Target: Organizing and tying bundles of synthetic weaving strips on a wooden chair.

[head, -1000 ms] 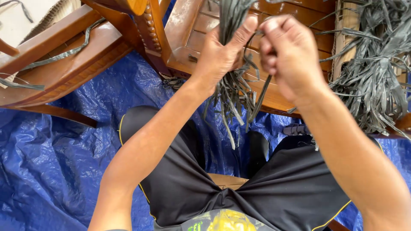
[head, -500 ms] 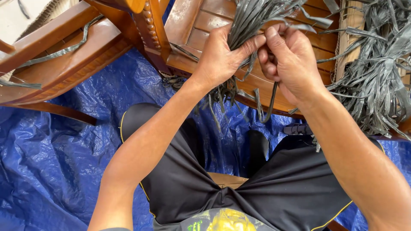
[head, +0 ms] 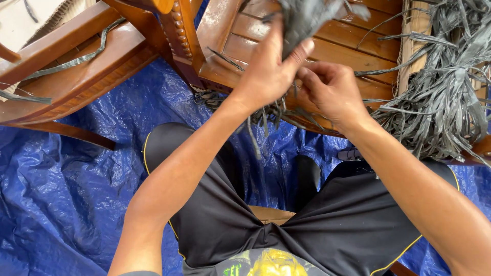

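Head view looks down past black shorts [head: 215, 214] to a wooden chair [head: 245, 46] tipped on its side. Against the chair's slats, the left hand [head: 268, 71] has its fingers closed round a bundle of grey strips [head: 304, 18], thumb pressed to it. Just right of it, the right hand [head: 332, 89] is curled tight, pinching strands below the bundle. Further right of the chair's slats hangs a loose heap of strips [head: 445, 97]. Beneath the chair lies a crumpled blue tarp [head: 66, 194].
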